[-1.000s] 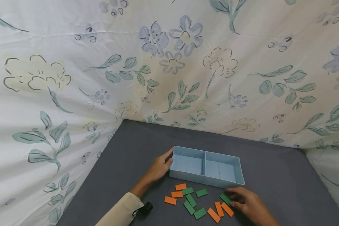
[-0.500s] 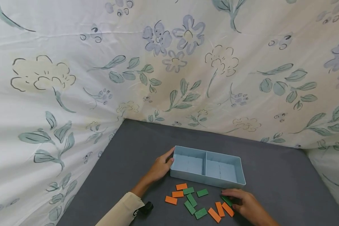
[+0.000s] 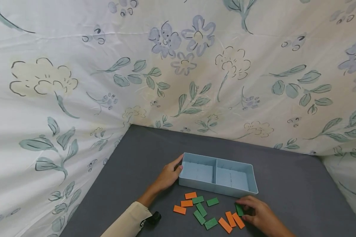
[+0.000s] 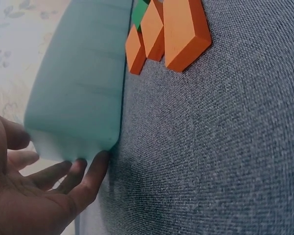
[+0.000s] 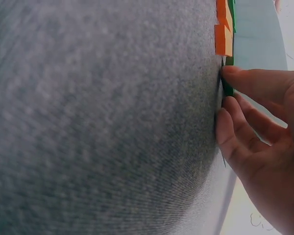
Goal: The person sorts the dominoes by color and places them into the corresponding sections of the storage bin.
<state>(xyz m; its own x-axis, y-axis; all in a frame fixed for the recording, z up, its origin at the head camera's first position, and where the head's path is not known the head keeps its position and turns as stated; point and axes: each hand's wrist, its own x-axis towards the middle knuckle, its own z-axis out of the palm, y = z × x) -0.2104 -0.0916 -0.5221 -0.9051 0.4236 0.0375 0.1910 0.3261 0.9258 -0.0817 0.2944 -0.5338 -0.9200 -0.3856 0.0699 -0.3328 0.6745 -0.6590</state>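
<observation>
A pale blue two-compartment box [image 3: 215, 188] lies on the dark grey cloth, both compartments empty. My left hand [image 3: 167, 176] is at its left end; in the left wrist view the fingers [image 4: 90, 181] rest spread against the end wall, not wrapped round it. By the box's near right corner, my right hand [image 3: 256, 210] pinches a small green block [image 3: 239, 209] between thumb and fingers, low at the cloth. The right wrist view shows the thumb [image 5: 257, 83] on one side of this green block [image 5: 228, 85] and fingertips on the other, partly covering it.
Three orange blocks [image 3: 224, 225] lie just left of the right hand. Further left are several green blocks [image 3: 199, 217] and three more orange blocks [image 3: 179, 209], all in front of the box. Floral fabric [image 3: 195, 65] hangs behind and at the left.
My right fingers have closed in on the green block, which has turned from a slant to nearly upright in the head view. The left hand and box hold the same place.
</observation>
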